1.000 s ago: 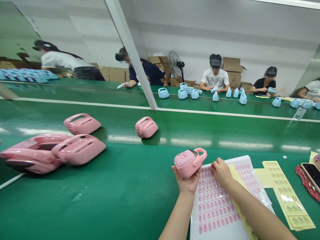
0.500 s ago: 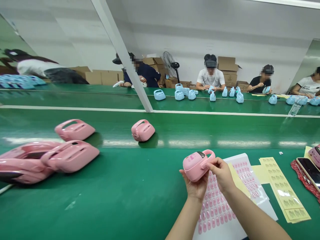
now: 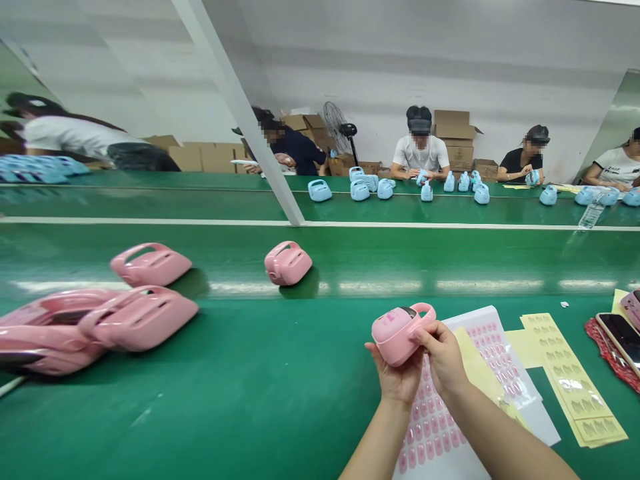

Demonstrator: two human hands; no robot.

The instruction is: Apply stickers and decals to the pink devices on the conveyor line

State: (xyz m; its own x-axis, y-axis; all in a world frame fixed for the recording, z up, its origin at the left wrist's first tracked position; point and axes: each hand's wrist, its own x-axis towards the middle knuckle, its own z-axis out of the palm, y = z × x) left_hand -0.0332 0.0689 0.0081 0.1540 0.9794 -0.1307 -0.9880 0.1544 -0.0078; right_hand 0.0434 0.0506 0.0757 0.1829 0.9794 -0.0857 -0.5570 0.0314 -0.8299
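Between my two hands is a pink handled plastic device (image 3: 395,340), rounded, with a small dark panel on top and printed pink graphics on its face. My left hand (image 3: 400,380) cups it from below and bears its underside. At the right, my right hand (image 3: 444,353) pinches the lower end of the loop handle, thumb and fingers against that side. Under my forearms lies a white sheet of pink oval stickers (image 3: 435,427), partly hidden. A yellow backing paper (image 3: 477,367) lies over it, next to my right wrist.
Several pink devices (image 3: 145,320) are grouped at left; another pink device (image 3: 289,263) stands mid-table. Yellow sticker strips (image 3: 565,367) and a phone (image 3: 623,340) lie at right. A white post (image 3: 250,127) rises beyond. Co-workers sit across with blue devices (image 3: 320,191).
My hands and the pink device have shifted slightly right and down in the picture, the grip unchanged. The whole view has moved a little. Across the table, a co-worker at left has raised their head slightly.
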